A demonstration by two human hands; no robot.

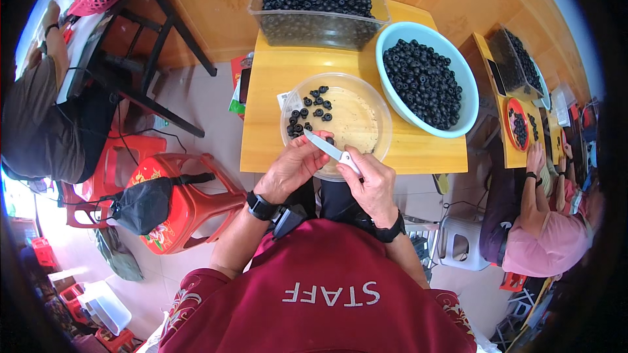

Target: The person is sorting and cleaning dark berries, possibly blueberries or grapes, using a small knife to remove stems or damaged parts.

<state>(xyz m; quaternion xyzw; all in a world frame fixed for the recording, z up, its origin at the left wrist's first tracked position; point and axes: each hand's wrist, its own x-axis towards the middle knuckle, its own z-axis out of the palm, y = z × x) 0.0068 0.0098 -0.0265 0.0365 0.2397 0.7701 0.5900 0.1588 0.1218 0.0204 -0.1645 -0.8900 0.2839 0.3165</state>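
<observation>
My right hand [373, 186] is wrapped around the pale handle of a small knife [330, 150], its blade pointing up and left. My left hand [291, 168] is closed in a pinch beside the blade, and a small black round part [330, 140] shows at its fingertips, partly covered. Both hands are over the near rim of a round clear plastic tray [360, 117]. Several black ring-like parts [318, 100] lie loose in the tray's left side, with small crumbs on its right.
A clear bin [314, 29] heaped with black parts stands at the table's back. A light blue basin [466, 72] of them is at right on the yellow table [268, 78]. Red stools [186, 202] stand at left. People sit working on both sides.
</observation>
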